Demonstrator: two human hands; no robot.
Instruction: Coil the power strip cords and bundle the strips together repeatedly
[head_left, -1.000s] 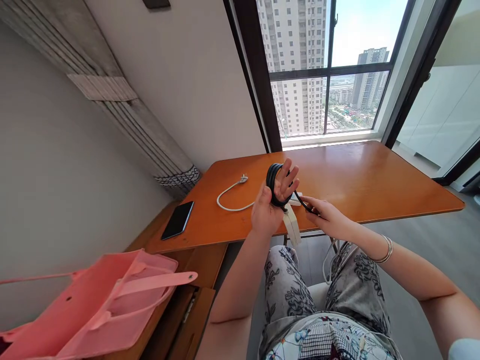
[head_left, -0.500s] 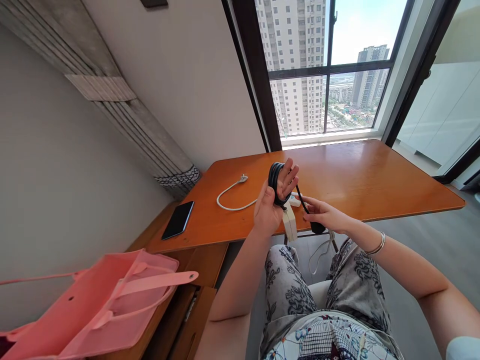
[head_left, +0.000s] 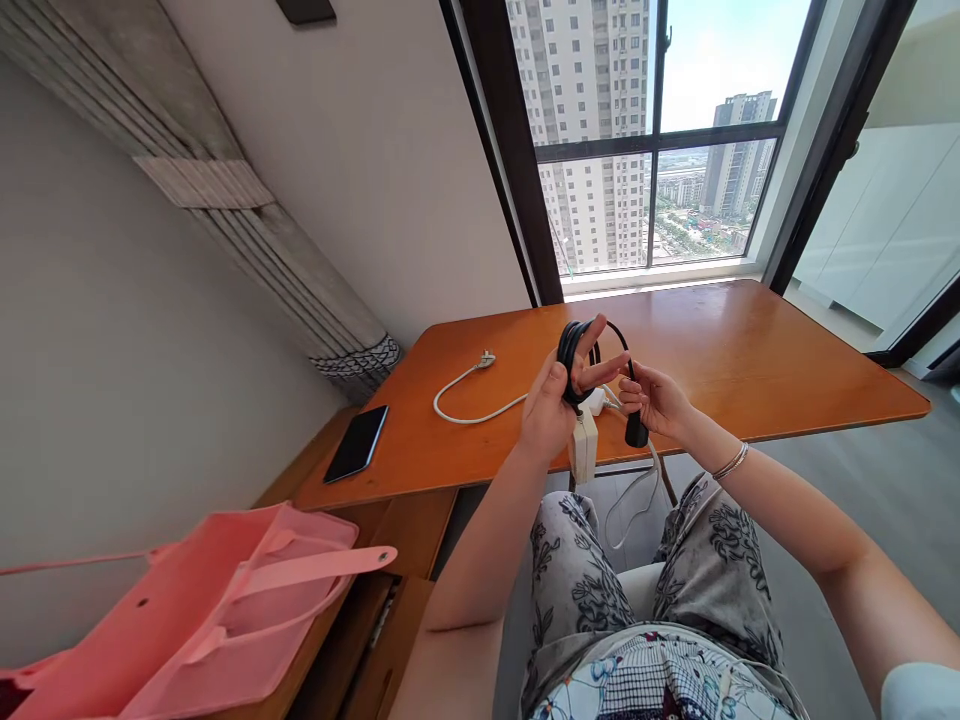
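Several loops of a black cable (head_left: 568, 350) are wound round my left hand (head_left: 551, 410), whose thumb lies against the coil while some fingers stick out through it. From the coil the cable arches over to my right hand (head_left: 654, 400), which pinches it just above a black plug-like end piece (head_left: 637, 432). Below my left hand hangs an off-white rectangular block (head_left: 583, 450), at the table's front edge. Behind the hands, a small white piece (head_left: 597, 401) is partly hidden. A thin white cord (head_left: 637, 500) droops under the table edge.
On the wooden table (head_left: 720, 350) lies a white cable (head_left: 469, 418) ending in a plug (head_left: 487, 359). A dark phone (head_left: 357, 443) rests at the left. An open pink bag (head_left: 247, 610) stands at lower left. A window (head_left: 652, 150) rises behind the table.
My left hand and the coil have shifted slightly right, and its fingers have bent and spread. My right hand has risen, bringing the cable and its end piece up, with its fingers closed tighter.
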